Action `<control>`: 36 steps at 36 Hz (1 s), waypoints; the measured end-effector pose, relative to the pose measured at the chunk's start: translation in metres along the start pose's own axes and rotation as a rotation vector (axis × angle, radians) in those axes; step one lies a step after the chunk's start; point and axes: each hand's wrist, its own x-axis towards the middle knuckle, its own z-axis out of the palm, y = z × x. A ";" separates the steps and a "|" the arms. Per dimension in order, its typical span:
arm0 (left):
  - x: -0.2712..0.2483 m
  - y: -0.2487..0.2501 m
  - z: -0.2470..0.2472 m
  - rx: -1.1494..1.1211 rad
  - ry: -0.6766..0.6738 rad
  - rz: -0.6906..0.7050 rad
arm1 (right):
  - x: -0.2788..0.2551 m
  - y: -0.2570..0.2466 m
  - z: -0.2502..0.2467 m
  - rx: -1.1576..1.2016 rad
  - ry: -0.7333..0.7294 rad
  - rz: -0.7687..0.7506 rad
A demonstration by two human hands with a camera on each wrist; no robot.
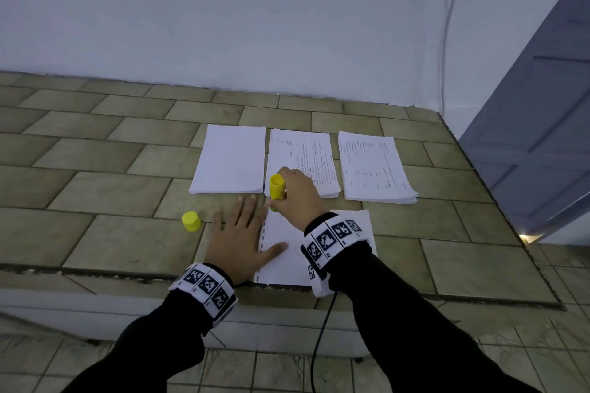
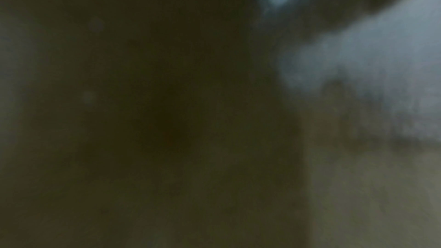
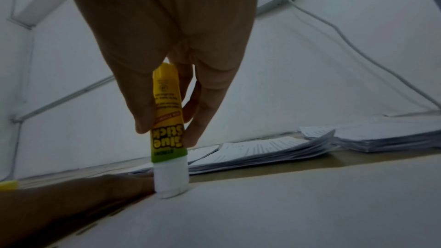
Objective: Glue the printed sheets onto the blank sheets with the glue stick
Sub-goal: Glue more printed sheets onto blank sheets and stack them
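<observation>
Nearest the ledge edge lies a single white paper sheet with small marks down its left margin (image 1: 281,262). The left hand (image 1: 238,241) is spread flat, palm down, its thumb on that margin and its fingers on the olive-brown tiled ledge (image 1: 95,188). The right hand (image 1: 295,198) has its fingers curled round a yellow-and-green plastic glue stick (image 3: 168,129), held upright with the white tip touching the sheet's far left corner.

Just left of the left hand sits the round yellow plastic cap (image 1: 191,221). Farther back are three paper piles: a blank white stack (image 1: 230,159), a printed stack (image 1: 303,156) in the middle and a second printed stack (image 1: 373,166) on the right.

My worry is that only the thumb pins the sheet; a hard drag of the glue could wrinkle or skid it.

The right wrist view shows the tip meeting the paper, which the head view hides behind the knuckles. The left wrist view is dark blur.
</observation>
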 end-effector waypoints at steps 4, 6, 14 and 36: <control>0.000 -0.001 -0.003 -0.006 -0.007 0.007 | 0.002 -0.005 0.003 -0.055 -0.033 -0.034; -0.001 -0.001 -0.003 -0.011 -0.007 0.011 | 0.001 -0.005 0.003 -0.081 -0.040 -0.032; 0.000 -0.002 0.000 0.007 -0.007 0.000 | -0.013 0.017 -0.022 -0.139 -0.007 0.044; -0.002 0.000 -0.004 0.036 -0.034 -0.001 | -0.062 0.069 -0.076 0.125 0.306 0.169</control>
